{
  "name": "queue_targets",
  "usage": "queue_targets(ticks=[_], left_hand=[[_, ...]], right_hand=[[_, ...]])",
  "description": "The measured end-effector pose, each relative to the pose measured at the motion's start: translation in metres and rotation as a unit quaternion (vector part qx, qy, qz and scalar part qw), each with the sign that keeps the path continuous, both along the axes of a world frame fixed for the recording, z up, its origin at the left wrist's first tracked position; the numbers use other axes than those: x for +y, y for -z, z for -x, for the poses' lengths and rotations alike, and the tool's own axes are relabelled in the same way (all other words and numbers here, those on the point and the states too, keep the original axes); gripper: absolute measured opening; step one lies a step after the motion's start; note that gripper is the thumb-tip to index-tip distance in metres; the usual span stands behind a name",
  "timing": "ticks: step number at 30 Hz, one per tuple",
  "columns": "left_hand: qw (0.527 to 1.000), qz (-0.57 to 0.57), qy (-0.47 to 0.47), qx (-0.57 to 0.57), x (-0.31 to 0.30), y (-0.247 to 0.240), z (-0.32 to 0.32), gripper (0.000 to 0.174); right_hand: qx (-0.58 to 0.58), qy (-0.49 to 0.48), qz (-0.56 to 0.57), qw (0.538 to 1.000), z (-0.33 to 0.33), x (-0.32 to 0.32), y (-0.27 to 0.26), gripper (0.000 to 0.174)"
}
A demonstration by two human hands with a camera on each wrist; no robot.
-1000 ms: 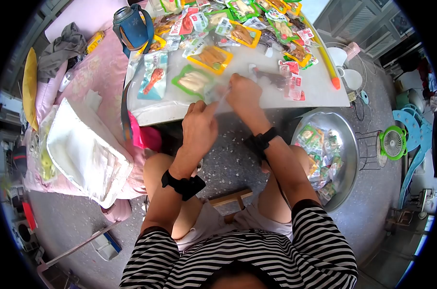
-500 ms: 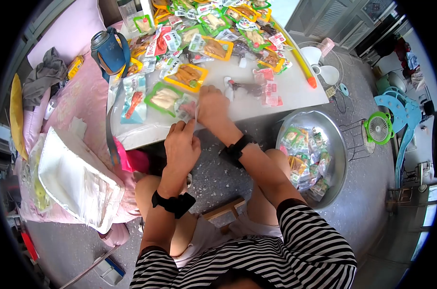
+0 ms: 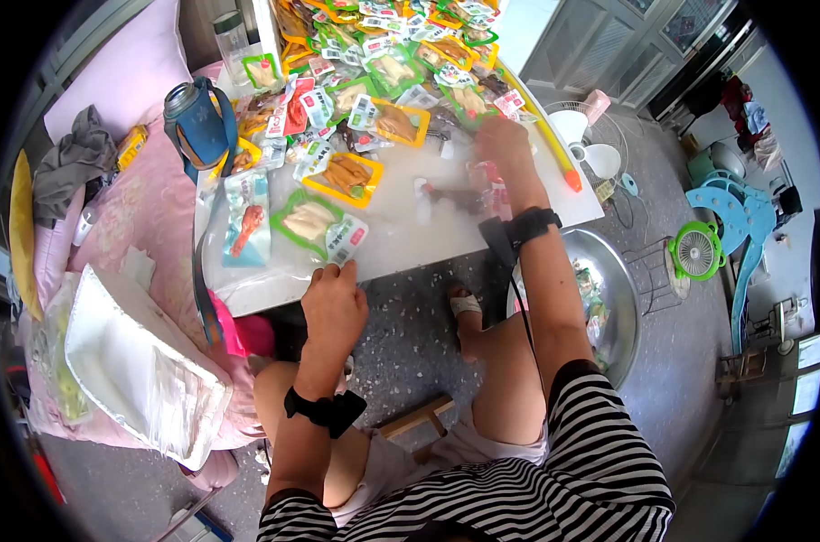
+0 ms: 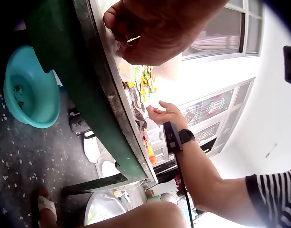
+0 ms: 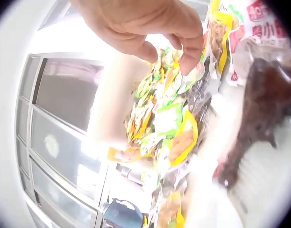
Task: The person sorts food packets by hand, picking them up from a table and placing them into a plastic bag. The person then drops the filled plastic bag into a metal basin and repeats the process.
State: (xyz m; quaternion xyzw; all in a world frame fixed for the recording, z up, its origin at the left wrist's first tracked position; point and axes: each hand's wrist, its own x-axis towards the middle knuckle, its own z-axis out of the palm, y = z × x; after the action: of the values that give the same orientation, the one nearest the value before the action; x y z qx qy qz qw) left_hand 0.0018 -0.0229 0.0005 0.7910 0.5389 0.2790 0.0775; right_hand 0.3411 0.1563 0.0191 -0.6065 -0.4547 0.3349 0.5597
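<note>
At the table's front edge my left hand (image 3: 335, 309) has its fingers curled at the labelled corner of a green-edged pack (image 3: 307, 222) of pale pieces; the left wrist view shows this hand (image 4: 159, 31) pinching clear plastic. Farther right my right hand (image 3: 509, 149), blurred, hovers over the packs. In the right wrist view the same hand (image 5: 140, 23) has loosely bent fingers, apart and with nothing between them. Below it lies a clear pack with a dark piece (image 5: 266, 99) and a red-printed label. A yellow-edged pack (image 3: 345, 177) lies behind the green-edged one.
Many packs (image 3: 396, 72) are heaped at the back of the table (image 3: 392, 257). A blue bottle (image 3: 193, 126) stands at left, a yellow stick (image 3: 550, 135) lies at right. A metal basin (image 3: 622, 312) with packs is beside my right knee, a white foam box (image 3: 130, 352) at left.
My right hand has left the green-edged pack beside my left hand and moved right and away from me over the packs. The left hand stays near that pack's corner.
</note>
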Motion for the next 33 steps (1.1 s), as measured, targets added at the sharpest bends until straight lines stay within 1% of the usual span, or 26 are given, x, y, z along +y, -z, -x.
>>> queue_targets(ticks=[1,2,5,6,9,10,11,13,14,17,19,20,23,24,27,29,31,33], left_hand=[[1.0,-0.009,0.004,0.0,0.001,0.001,0.0,0.031],[1.0,-0.007,0.003,-0.005,0.001,0.001,0.001,0.03],[1.0,-0.002,0.0,-0.016,0.002,0.0,0.0,0.028],[1.0,-0.001,0.0,-0.019,0.003,0.0,0.0,0.027],[1.0,-0.002,0.002,-0.025,0.004,-0.001,0.0,0.026],[1.0,-0.003,0.005,-0.029,0.004,-0.002,-0.001,0.025],[0.999,-0.008,0.005,-0.03,0.003,-0.001,-0.001,0.024],[0.999,-0.02,0.005,-0.036,0.005,-0.001,-0.001,0.023],[0.999,-0.025,0.004,-0.04,0.005,-0.001,-0.002,0.022],[0.998,-0.038,0.002,-0.045,0.006,0.001,-0.002,0.02],[0.998,-0.045,0.002,-0.046,0.006,0.003,-0.002,0.019],[0.998,-0.047,-0.004,-0.045,0.006,0.002,-0.002,0.016],[0.997,-0.053,-0.015,-0.054,0.007,0.006,-0.002,0.012],[0.997,-0.047,-0.022,-0.055,0.007,0.005,-0.003,0.009],[0.998,-0.034,-0.026,-0.054,0.008,0.005,-0.002,0.009],[0.998,-0.04,-0.034,-0.047,0.008,0.008,-0.003,0.011],[0.998,-0.038,-0.035,-0.041,0.009,0.006,-0.003,0.015],[0.998,-0.025,-0.042,-0.043,0.009,0.006,-0.003,0.015]], right_hand=[[-0.019,0.017,-0.018,1.0,-0.025,0.027,0.017,0.034],[-0.055,0.006,-0.044,0.998,-0.034,0.032,0.013,0.033],[-0.08,0.055,-0.004,0.995,-0.034,0.035,-0.006,0.054],[-0.172,0.069,-0.021,0.983,-0.026,0.031,-0.01,0.054],[-0.176,0.052,-0.085,0.979,-0.027,0.044,0.006,0.036],[-0.115,0.009,-0.117,0.986,-0.031,0.053,0.012,0.029],[-0.117,0.009,-0.175,0.978,-0.038,0.054,0.02,0.025],[-0.127,0.004,-0.288,0.949,-0.025,0.038,0.008,0.016],[-0.008,0.027,-0.243,0.97,-0.016,0.034,-0.005,0.014],[0.006,0.025,-0.206,0.978,-0.005,-0.003,-0.025,0.017],[0.008,0.063,-0.175,0.983,0.019,-0.04,-0.053,0.029],[-0.055,0.085,-0.244,0.964,0.024,-0.051,-0.053,0.026],[-0.019,0.048,-0.205,0.977,0.043,-0.099,-0.07,0.022],[-0.044,0.037,-0.176,0.983,0.046,-0.109,-0.07,0.022],[-0.128,-0.041,-0.14,0.981,0.058,-0.123,-0.049,0.029],[-0.26,-0.079,-0.178,0.946,0.078,-0.122,-0.035,0.02],[-0.381,-0.13,-0.195,0.895,0.094,-0.116,-0.022,0.014],[-0.359,-0.176,-0.272,0.875,0.112,-0.112,-0.01,0.019]])
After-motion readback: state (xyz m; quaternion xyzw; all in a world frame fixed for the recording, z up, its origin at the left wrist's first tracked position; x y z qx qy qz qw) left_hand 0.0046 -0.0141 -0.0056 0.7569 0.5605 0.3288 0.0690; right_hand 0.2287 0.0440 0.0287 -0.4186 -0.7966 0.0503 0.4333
